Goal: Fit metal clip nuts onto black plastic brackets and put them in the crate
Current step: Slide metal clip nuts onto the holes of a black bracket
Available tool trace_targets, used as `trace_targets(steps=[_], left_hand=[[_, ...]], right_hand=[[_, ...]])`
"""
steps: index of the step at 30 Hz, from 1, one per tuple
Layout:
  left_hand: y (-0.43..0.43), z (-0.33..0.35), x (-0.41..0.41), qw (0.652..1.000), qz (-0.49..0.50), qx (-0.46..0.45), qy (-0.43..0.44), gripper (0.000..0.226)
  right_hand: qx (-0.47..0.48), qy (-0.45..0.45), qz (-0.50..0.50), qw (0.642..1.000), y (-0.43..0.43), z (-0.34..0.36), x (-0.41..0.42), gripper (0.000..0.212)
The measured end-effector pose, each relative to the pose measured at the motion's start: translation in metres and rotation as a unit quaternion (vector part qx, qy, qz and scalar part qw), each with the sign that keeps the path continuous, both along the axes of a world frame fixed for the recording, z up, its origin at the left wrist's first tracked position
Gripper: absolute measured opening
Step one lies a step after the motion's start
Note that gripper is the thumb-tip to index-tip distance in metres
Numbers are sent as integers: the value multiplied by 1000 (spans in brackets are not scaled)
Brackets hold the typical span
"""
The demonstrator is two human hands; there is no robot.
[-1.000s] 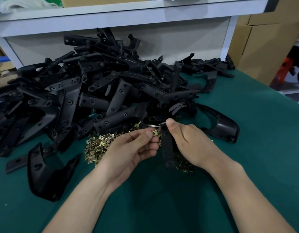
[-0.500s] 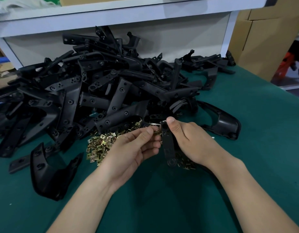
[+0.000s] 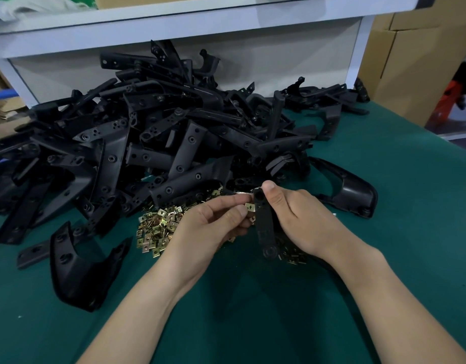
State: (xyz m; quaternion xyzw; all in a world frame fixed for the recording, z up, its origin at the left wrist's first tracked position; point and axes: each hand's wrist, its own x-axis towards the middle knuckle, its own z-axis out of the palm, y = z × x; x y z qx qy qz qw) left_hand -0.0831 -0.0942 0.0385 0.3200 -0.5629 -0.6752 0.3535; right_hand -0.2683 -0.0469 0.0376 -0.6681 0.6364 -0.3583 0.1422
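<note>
The right hand (image 3: 302, 219) has its grip clenched around a black plastic bracket (image 3: 263, 227), a flat strip held nearly upright, thumb pressed over the top end beside its hole, the lower rounded end hanging just above the green surface (image 3: 384, 179). The left hand (image 3: 210, 227) pinches a brass-coloured clip nut (image 3: 249, 207) between thumb and fingertips, the nut touching the bracket's left edge near the top — whether it is seated on the edge I cannot tell. Just behind and below the hands lies a loose heap of clip nuts (image 3: 158, 229), spilling under the right wrist too. Beyond that rises a big tangled pile of black brackets (image 3: 153, 143), reaching back to a white shelf frame (image 3: 174, 30). One curved black cover (image 3: 77, 269) lies apart at the near left, another (image 3: 355, 190) at the right — both on the green surface. Cardboard boxes (image 3: 410, 64) stand at the far right.
</note>
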Motion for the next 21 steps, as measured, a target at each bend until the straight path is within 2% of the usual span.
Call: trace_targets(steps=[10, 15, 21], left_hand=[[3, 3, -3, 999, -1, 24, 27, 26], [2, 2, -3, 1000, 18, -5, -1, 24], [4, 3, -4, 994, -39, 81, 56, 25]], right_hand=[[14, -5, -4, 1000, 1, 1, 0, 44], [20, -17, -7, 1000, 0, 1, 0, 47], [22, -1, -25, 999, 0, 0, 1, 55]])
